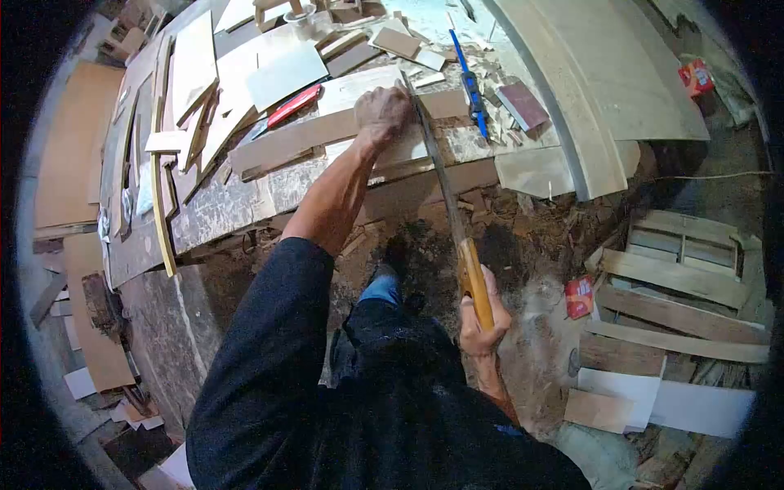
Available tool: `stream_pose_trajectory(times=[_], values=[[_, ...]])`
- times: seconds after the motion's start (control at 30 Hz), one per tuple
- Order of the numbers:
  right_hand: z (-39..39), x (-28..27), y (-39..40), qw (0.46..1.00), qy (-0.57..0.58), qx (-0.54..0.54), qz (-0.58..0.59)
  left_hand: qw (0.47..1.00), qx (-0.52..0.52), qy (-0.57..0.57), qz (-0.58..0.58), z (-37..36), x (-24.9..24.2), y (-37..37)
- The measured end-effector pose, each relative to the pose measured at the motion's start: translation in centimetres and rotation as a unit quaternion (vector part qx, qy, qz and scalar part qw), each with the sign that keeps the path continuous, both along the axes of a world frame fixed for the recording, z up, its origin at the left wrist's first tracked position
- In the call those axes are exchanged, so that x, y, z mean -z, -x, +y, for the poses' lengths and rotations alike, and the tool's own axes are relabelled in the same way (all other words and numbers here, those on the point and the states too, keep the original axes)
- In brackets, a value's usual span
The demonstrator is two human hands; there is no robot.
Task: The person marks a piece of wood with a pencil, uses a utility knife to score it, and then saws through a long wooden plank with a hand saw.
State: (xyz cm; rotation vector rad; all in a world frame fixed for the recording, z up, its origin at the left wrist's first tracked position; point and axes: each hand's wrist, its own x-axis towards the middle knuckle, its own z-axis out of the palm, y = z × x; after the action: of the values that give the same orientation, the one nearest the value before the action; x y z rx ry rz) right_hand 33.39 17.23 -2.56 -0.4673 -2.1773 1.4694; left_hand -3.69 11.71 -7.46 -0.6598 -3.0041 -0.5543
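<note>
My right hand [483, 318] is wrapped around the yellow wooden handle of a hand saw [442, 180]. The narrow blade runs up and away from me and lies across a long brown wooden strip [306, 137] at the bench edge. Just left of the blade, my left hand [384, 113] is closed and bears down on the strip, its fingertips hidden from view. A pale board [359, 88] lies beside and under that hand. The strip continues to the right of the blade.
On the bench [220, 216] are a red utility knife [294, 104], a blue caliper [471, 90], a dark red block [523, 106] and many wood offcuts. A long curved panel [563, 90] overhangs at right. Planks [678, 278] and a red packet [579, 296] lie lower right.
</note>
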Motion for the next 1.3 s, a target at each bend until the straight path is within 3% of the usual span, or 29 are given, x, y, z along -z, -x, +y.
stream_pose_trajectory(times=[0.07,0.1,0.13,0.17,0.2,0.27,0.3,0.37,0.4,0.5,0.53,0.57,0.6,0.63,0.67,0.7,0.77,0.8,0.93,1.17,1.2,1.3], values=[[-0.2,0.0,0.9,1.0,-0.001,0.009,0.005,1.0,0.013,0.017,0.013,0.2,0.3,-0.5],[0.2,0.2,3.6,1.0,0.008,0.016,-0.011,0.995,0.027,0.076,-0.063,0.4,-0.7,-0.3],[0.7,1.2,7.2,0.999,-0.005,0.024,0.038,0.996,0.021,0.078,-0.049,0.4,-0.7,-0.7],[1.4,0.8,9.7,1.0,-0.013,0.0,-0.007,0.996,0.014,0.081,-0.031,0.2,-0.9,-0.9],[1.7,1.3,10.8,1.0,-0.021,-0.01,0.02,0.997,0.019,0.071,-0.03,0.0,-1.3,-0.8],[1.7,2.4,10.3,0.999,0.006,-0.002,0.038,0.998,0.028,0.041,-0.043,-0.2,-1.4,-1.3],[1.3,2.6,9.9,0.999,0.024,0.001,0.045,0.998,0.043,-0.011,0.044,-0.6,0.6,-0.7],[0.3,0.0,6.4,1.0,-0.003,-0.002,-0.023,0.999,-0.001,-0.021,0.024,0.2,0.8,0.0],[0.0,0.1,3.7,0.999,-0.046,0.018,0.003,0.993,-0.023,-0.059,0.097,0.6,1.6,0.0],[0.0,1.0,-1.0,0.999,-0.05,0.015,0.012,0.997,-0.025,-0.02,0.064,0.5,2.7,1.0],[-0.3,1.0,0.2,1.0,-0.005,0.022,0.004,0.998,-0.021,-0.016,0.05,0.5,0.3,-0.5],[0.2,1.2,2.9,0.999,0.034,0.026,0.0,0.999,-0.008,-0.01,0.052,0.7,0.9,-0.5],[0.9,0.5,6.1,0.999,-0.029,0.012,-0.025,0.999,0.006,-0.002,0.053,0.3,1.8,-0.2],[1.5,0.6,9.0,0.999,0.006,-0.003,-0.05,0.998,0.017,0.007,0.063,-0.1,1.8,0.4],[1.8,2.3,10.9,0.998,-0.038,-0.002,0.041,0.998,0.019,0.037,0.054,-0.1,0.4,-0.3],[1.7,3.0,11.4,0.999,-0.029,0.001,0.044,0.998,0.013,0.032,0.06,0.3,0.2,0.4],[1.5,4.1,10.9,0.999,-0.008,0.005,0.032,0.998,-0.003,0.022,0.054,0.4,1.4,0.4],[1.1,3.8,11.0,0.998,-0.018,0.006,0.059,0.992,0.049,-0.029,0.115,-0.9,1.3,-0.2],[0.8,4.3,11.0,0.996,-0.041,0.007,0.08,0.998,0.003,0.043,0.04,0.5,-0.6,-0.8],[1.3,5.2,10.3,0.999,0.017,-0.004,0.05,0.994,0.024,0.064,0.09,0.0,1.3,-0.2],[1.3,4.8,10.5,0.999,0.021,-0.01,0.044,0.994,0.012,-0.051,0.092,-0.5,1.9,-0.3],[1.3,5.4,10.5,0.999,0.016,-0.025,0.039,0.996,0.019,-0.051,0.065,-0.4,2.9,0.1]])
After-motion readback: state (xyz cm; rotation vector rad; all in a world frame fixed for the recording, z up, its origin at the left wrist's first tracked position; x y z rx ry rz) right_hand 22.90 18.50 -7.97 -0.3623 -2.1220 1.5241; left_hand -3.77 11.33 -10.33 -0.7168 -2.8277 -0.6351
